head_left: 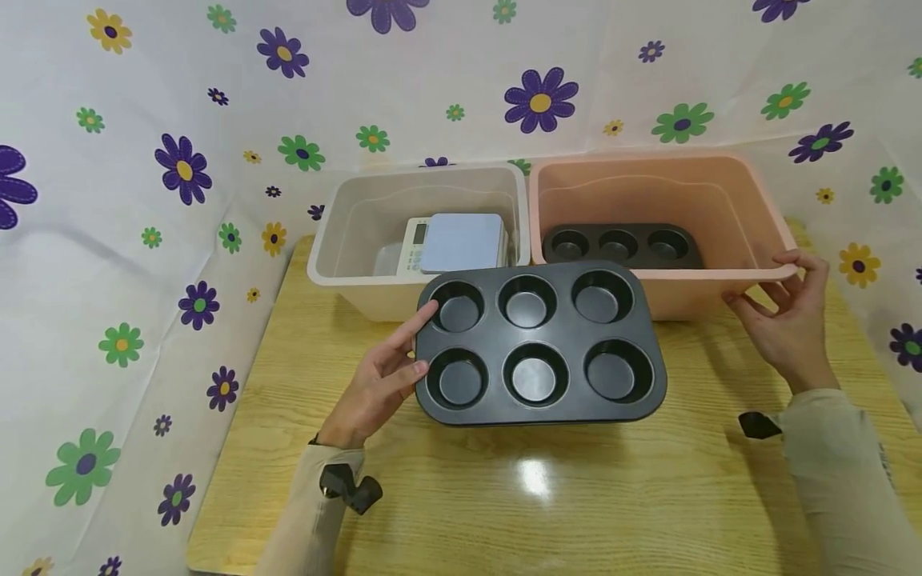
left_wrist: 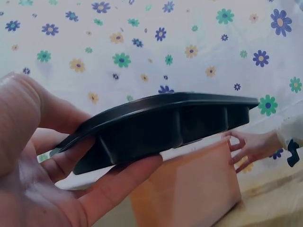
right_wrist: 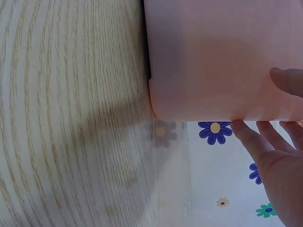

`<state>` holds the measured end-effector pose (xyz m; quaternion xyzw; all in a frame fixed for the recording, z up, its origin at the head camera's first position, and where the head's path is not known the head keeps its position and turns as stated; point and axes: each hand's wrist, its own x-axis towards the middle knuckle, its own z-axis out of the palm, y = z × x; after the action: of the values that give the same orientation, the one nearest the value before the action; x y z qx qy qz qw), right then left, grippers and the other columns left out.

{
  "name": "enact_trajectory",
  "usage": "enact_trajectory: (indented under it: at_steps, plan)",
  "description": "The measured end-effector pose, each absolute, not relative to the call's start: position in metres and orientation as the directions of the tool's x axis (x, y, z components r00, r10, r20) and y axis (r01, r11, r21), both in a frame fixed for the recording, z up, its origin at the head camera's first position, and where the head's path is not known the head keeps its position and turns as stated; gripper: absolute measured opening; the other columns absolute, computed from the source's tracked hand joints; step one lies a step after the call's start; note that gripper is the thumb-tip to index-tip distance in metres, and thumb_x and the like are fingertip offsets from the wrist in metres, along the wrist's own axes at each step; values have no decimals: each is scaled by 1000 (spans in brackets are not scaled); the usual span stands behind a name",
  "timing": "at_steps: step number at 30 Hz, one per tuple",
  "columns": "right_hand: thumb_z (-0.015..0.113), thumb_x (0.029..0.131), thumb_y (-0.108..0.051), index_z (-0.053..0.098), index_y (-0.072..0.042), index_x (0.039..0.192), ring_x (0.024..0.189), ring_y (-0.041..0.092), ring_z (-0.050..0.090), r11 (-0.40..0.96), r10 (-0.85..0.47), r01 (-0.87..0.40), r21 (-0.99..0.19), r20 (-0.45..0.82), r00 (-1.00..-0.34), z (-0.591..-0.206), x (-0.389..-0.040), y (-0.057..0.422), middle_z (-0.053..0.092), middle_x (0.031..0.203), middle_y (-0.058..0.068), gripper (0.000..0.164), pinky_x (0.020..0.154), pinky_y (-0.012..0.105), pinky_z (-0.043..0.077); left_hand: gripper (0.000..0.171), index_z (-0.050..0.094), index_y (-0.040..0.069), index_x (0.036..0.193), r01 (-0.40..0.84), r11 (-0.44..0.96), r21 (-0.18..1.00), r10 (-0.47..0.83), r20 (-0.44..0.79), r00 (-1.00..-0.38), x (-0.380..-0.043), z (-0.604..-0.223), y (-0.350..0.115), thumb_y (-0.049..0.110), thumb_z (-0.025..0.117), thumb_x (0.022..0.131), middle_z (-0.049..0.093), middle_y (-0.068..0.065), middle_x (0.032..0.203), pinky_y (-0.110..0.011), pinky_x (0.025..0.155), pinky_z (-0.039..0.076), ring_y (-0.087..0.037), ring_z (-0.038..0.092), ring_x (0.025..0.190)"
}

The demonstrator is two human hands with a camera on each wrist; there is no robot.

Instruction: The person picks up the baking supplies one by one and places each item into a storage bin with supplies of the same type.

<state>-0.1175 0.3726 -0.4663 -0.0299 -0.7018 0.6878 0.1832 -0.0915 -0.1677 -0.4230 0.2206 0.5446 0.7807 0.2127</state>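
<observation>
A dark six-cup muffin tin [head_left: 531,334] is held up by its left end in my left hand [head_left: 374,388], tilted so its cups face the head camera. In the left wrist view, fingers are spread along the underside of the tin [left_wrist: 147,135]. My right hand [head_left: 795,328] grips the front right corner of a pink bin [head_left: 691,300], with its thumb against the front wall and fingers around the side, as the right wrist view shows. Inside that bin lies a second dark muffin tin [head_left: 643,248], its near part hidden by the bin's front wall.
Left of the pink bin stands an off-white bin [head_left: 360,300], with a kitchen scale [head_left: 461,240] inside. Both rest at the back of a wooden table [head_left: 461,496]. Behind and beside it hangs a flower-patterned white sheet [head_left: 446,72].
</observation>
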Motion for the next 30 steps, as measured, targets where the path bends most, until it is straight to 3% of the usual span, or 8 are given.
enact_trajectory:
  at_steps: [7,13,16,21,24,26,30]
  plan:
    - [71,88,26,41,-15,152,127,10,64,53,294,-229,-972,235,-927,-466,-120,374,50,154,0,81,85,11,58,74,28,16,175,-91,-322,942,536,102,-838,-106,-400,-146,-6,50,108,57,-8,144,-27,100,62,-13,65,128]
    - [70,87,28,40,-16,154,129,12,63,39,292,-228,-973,230,-928,-469,-118,375,48,154,0,85,85,11,58,75,30,17,174,-94,-320,943,545,102,-832,-121,-389,-119,-5,49,106,57,-7,133,-25,94,62,-13,59,125]
    - [67,86,30,39,-13,154,128,13,63,61,289,-251,-966,258,-922,-471,-118,374,48,152,2,85,88,11,58,74,32,20,174,-93,-325,941,559,111,-822,-128,-385,-107,-4,50,106,56,-7,135,-27,95,62,-15,58,129]
    - [67,81,32,40,-11,153,125,12,64,90,277,-292,-952,306,-911,-473,-117,375,59,140,3,88,87,9,57,73,33,23,174,-86,-339,937,586,139,-798,-141,-378,-89,-1,52,108,55,-8,134,-26,93,62,-18,60,132]
    - [65,78,35,41,-8,151,114,11,69,33,245,-370,-928,366,-898,-476,-118,377,65,128,4,88,80,9,58,72,33,24,174,-81,-346,935,599,154,-786,-149,-372,-78,0,52,108,55,-8,132,-26,92,62,-19,62,131]
    - [63,77,36,42,-4,149,98,8,71,5,220,-433,-902,423,-879,-478,-120,379,69,117,3,85,72,9,55,71,33,24,174,-77,-348,934,601,159,-783,-154,-368,-71,0,52,109,55,-7,128,-27,91,63,-19,63,127]
    - [61,81,33,41,-1,145,69,5,59,-34,190,-503,-864,488,-852,-482,-125,378,67,93,-1,75,59,13,46,70,34,23,173,-81,-354,932,598,159,-785,-168,-362,-57,1,52,110,54,-6,119,-29,85,63,-18,66,115]
